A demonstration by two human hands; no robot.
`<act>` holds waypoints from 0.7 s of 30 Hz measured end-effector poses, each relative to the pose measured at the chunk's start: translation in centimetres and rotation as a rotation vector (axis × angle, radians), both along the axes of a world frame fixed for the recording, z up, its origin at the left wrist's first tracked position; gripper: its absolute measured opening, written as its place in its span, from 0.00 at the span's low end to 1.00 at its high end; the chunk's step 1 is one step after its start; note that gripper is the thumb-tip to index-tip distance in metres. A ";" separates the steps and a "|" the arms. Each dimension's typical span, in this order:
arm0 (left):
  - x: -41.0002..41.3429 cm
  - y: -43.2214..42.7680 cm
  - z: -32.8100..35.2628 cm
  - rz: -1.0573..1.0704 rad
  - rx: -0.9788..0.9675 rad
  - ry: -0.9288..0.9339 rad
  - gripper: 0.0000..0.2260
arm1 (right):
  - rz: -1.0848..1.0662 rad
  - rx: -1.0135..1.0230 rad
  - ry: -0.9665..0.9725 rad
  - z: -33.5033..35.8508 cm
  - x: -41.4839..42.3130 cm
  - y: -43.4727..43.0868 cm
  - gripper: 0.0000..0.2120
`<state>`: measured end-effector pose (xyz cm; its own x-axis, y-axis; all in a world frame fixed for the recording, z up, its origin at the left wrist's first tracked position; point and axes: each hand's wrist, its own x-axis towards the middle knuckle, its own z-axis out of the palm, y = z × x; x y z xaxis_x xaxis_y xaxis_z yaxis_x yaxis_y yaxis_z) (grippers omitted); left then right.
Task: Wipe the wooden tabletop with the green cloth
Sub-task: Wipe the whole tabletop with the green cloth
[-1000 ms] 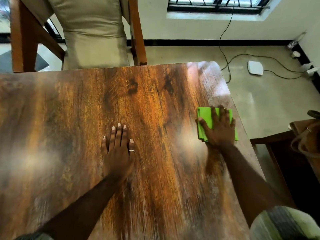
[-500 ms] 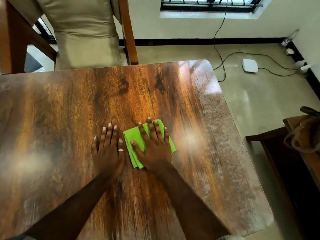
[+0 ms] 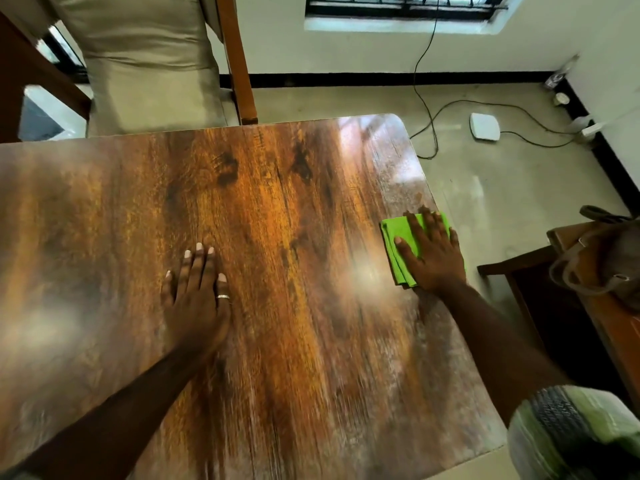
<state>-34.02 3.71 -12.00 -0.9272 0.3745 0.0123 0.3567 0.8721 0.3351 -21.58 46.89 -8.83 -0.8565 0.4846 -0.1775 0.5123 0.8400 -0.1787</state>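
so the folded bright green cloth (image 3: 398,233) sat at the right edge of the glossy brown wooden tabletop (image 3: 294,202), roughly halfway along that edge, maybe with a corner poking just past it. the right hand (image 3: 433,258) was open, fingers straight and spread, palm pressing the cloth flat onto the tabletop rather than gripping it. the left hand (image 3: 197,299), with a silver ring (image 3: 222,296) on one finger, was open too. it lay flat near the middle of the tabletop holding nothing, and looked like it was just bracing.

my take on doing this stroke well: the strip along the tabletop's right edge looked hazy and streaky, especially toward the far right corner, so it probably needed overlapping passes, not one quick swipe. even pressure through the whole palm would've kept the folds from bunching, and i'd have watched that edge so the cloth didn't slide off the tabletop. whether the tabletop's left half needed a pass was hard to say through the glare.
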 end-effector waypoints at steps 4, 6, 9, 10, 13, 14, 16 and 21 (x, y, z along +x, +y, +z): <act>0.0 0.0 0.3 -0.002 0.030 -0.014 0.27 | -0.014 -0.009 0.002 0.2 3.3 -0.9 0.32; -0.1 0.0 0.4 0.003 0.048 -0.032 0.27 | -0.027 -0.007 0.001 0.3 5.5 -1.5 0.32; 0.0 -0.3 0.7 0.001 0.062 -0.077 0.28 | -0.059 0.004 -0.016 0.4 9.0 -2.6 0.33; 0.2 -0.5 0.8 -0.010 0.065 -0.086 0.27 | -0.074 0.004 -0.017 0.3 9.9 -2.9 0.34; 1.8 -0.9 1.4 -0.047 0.097 -0.094 0.26 | -0.111 0.001 -0.013 0.4 10.9 -3.6 0.34; 2.9 -1.2 1.6 -0.040 0.100 -0.099 0.26 | -0.127 0.001 -0.016 0.3 10.8 -3.9 0.35; 5.7 -2.0 1.9 0.003 0.092 -0.107 0.26 | -0.173 -0.006 -0.021 0.2 10.2 -4.8 0.36; 13.0 -3.6 2.1 0.031 0.082 -0.125 0.26 | -0.129 -0.007 -0.065 -0.4 7.4 -11.0 0.37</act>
<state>-21.05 0.15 -9.94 -0.9345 0.3481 -0.0749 0.2810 0.8501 0.4455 -14.19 35.90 -9.19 -0.7740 0.5882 -0.2344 0.6264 0.7655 -0.1473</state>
